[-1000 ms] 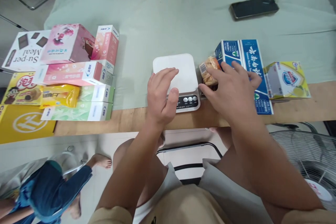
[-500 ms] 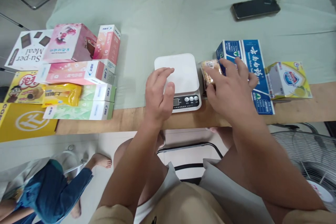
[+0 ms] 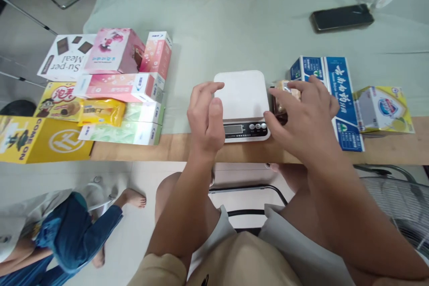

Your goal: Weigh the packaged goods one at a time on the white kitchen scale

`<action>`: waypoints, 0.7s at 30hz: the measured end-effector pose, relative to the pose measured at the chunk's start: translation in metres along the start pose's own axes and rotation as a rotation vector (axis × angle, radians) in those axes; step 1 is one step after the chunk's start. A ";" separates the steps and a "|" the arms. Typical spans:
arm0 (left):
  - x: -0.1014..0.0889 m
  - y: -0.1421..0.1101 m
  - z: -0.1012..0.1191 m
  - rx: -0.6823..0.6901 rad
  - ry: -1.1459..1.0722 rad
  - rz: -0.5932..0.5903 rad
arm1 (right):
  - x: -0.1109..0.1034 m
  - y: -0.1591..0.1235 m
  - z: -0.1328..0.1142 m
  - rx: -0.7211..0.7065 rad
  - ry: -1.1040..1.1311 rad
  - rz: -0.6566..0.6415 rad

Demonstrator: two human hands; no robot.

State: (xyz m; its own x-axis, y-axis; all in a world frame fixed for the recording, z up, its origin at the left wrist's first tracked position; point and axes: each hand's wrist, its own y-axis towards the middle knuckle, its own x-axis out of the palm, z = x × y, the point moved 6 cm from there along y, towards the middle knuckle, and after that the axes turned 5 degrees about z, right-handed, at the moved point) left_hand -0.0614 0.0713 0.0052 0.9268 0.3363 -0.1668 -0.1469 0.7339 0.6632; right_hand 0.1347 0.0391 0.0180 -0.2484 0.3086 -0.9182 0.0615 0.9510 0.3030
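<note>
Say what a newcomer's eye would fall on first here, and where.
Likely the square white digital scale, front and centre between the bare left hand and bare right hand. Next, colourful cardboard boxes clustered at left, a glossy yellow plastic packet lying on them, and long blue-and-white cardboard boxes at right.

Pale floor [image 3: 139,237] beneath wooden table [image 3: 174,147]

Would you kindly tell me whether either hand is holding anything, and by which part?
The left hand holds nothing. The right hand covers part of the wrapped snack; whether it is held cannot be told.
</note>
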 end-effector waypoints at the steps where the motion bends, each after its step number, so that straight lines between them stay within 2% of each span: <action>1: -0.008 0.003 0.003 0.004 -0.020 0.041 | -0.001 0.000 -0.006 -0.019 0.042 0.028; 3: -0.029 0.008 0.008 0.010 -0.041 0.118 | -0.002 0.000 -0.023 -0.090 0.137 0.068; 6: -0.077 0.018 0.003 -0.049 -0.034 0.256 | -0.002 -0.004 -0.059 -0.256 0.253 0.097; 10: -0.154 0.020 -0.036 -0.418 0.059 0.536 | 0.011 -0.013 -0.122 -0.463 0.366 0.002; 12: -0.181 0.017 -0.052 -0.580 0.045 0.620 | 0.026 -0.013 -0.161 -0.544 0.399 -0.109; 14: -0.197 0.015 -0.063 -0.708 -0.030 0.659 | 0.044 -0.008 -0.202 -0.585 0.391 -0.227; 17: -0.210 0.010 -0.073 -0.845 -0.135 0.691 | 0.069 0.008 -0.260 -0.591 0.324 -0.355; 21: -0.224 0.005 -0.083 -0.837 -0.170 0.638 | 0.088 0.023 -0.312 -0.640 0.258 -0.436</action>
State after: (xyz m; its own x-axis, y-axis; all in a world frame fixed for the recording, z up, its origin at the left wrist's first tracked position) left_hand -0.2987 0.0487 -0.0142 0.6213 0.7623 0.1811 -0.7530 0.6449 -0.1311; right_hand -0.1871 0.0818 0.0234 -0.3423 -0.1756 -0.9230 -0.6370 0.7655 0.0906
